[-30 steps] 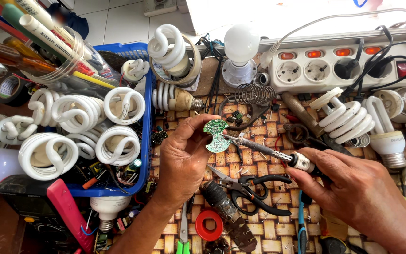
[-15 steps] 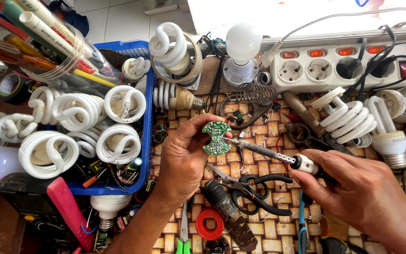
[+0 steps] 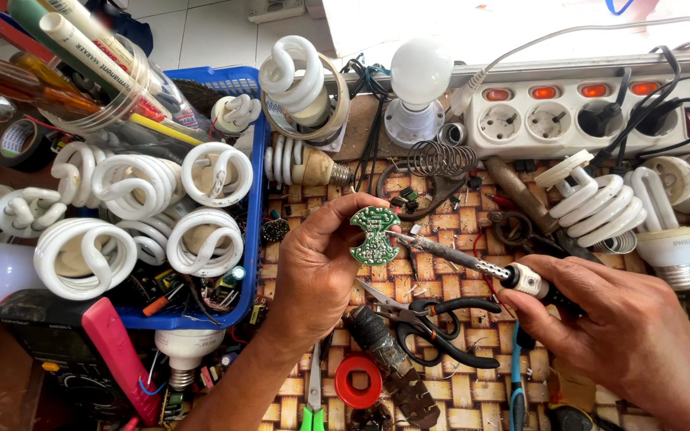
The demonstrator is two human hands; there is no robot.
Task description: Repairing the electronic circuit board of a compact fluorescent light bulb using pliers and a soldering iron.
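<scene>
Board: the small green round circuit board with notched sides (image 3: 374,235) is held up above the woven-pattern table (image 3: 449,239), at the fingertips of the left hand (image 3: 321,267), between the two hands.
Iron: the soldering iron with a metal shaft and white collar (image 3: 473,262) runs from the right hand (image 3: 624,339) up and left; its tip touches the board's right edge.
Left arm: it comes up from the bottom edge, back of the hand facing the camera, fingers curled toward the board.
Right arm: it enters from the lower right corner, knuckles up.
Left hand: pinched closed on the board's left rim with thumb and fingers.
Right hand: wrapped closed around the iron's dark handle.
Nearby: black-handled scissors (image 3: 433,319) lie on the table just below the iron; a blue plastic basket (image 3: 254,239) of white spiral lamp tubes (image 3: 205,247) sits left of the left hand.
</scene>
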